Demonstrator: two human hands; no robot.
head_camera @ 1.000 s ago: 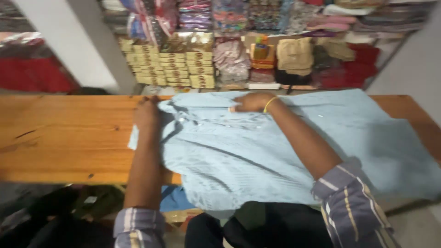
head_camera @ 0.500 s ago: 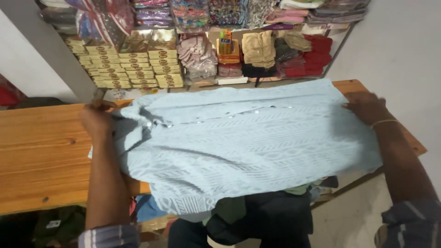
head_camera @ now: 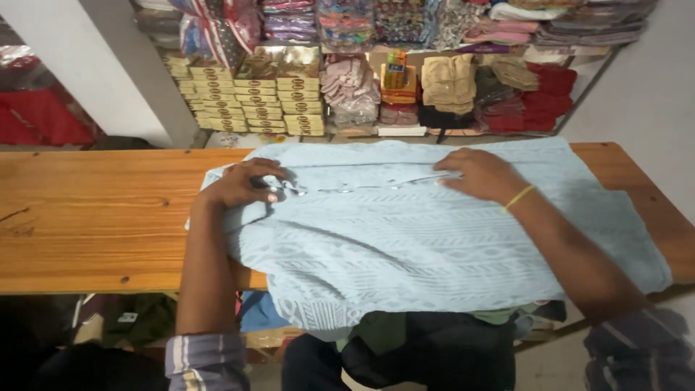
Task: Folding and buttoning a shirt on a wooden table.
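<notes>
A pale blue garment of patterned woven cloth [head_camera: 405,239] lies spread across a long wooden table [head_camera: 94,217], its near hem hanging over the table's front edge. The left hand [head_camera: 242,185] pinches the cloth by the small buttons at its left end, fingers curled closed on the fabric. The right hand [head_camera: 481,174], with a yellow band [head_camera: 517,198] at the wrist, presses flat and open on the cloth farther right. Beyond the table, shelves [head_camera: 376,80] hold stacked folded textiles and gold boxes [head_camera: 250,90].

Stacked at eleven o'clock: flat gold-and-cream boxes [head_camera: 250,98], rectangular, in several columns. At twelve o'clock, clear plastic-wrapped pink cloth packs [head_camera: 349,85] and an upright orange-and-green carton [head_camera: 394,70]. At nine o'clock, red packages under shiny plastic [head_camera: 40,108].
</notes>
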